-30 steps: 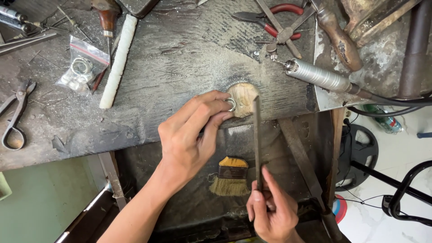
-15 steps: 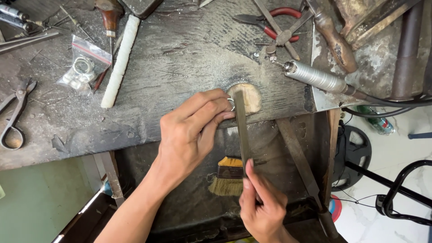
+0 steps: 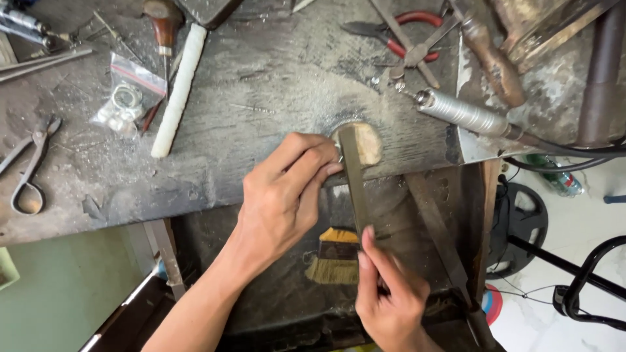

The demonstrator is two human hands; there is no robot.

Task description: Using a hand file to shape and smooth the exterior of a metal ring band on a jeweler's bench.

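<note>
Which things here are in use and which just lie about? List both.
In use: left hand, right hand, flat file, small metal piece, wooden bench peg.
Lying about: red-handled pliers, brush, white stick, rotary handpiece.

Small metal piece pinched by left hand (image 3: 287,195) fingertips at the wooden bench pin (image 3: 366,143): mostly covered by fingers and the flat file (image 3: 352,176); kind not resolvable. File handle concealed inside right hand (image 3: 391,300). Right wrist cut off at bottom edge; left forearm also runs out there. Brush (image 3: 334,257) partly behind file. Contents of clear plastic bag (image 3: 127,98) too small to identify. Red-handled pliers (image 3: 398,32) partly overlapped by crossed tools.
</note>
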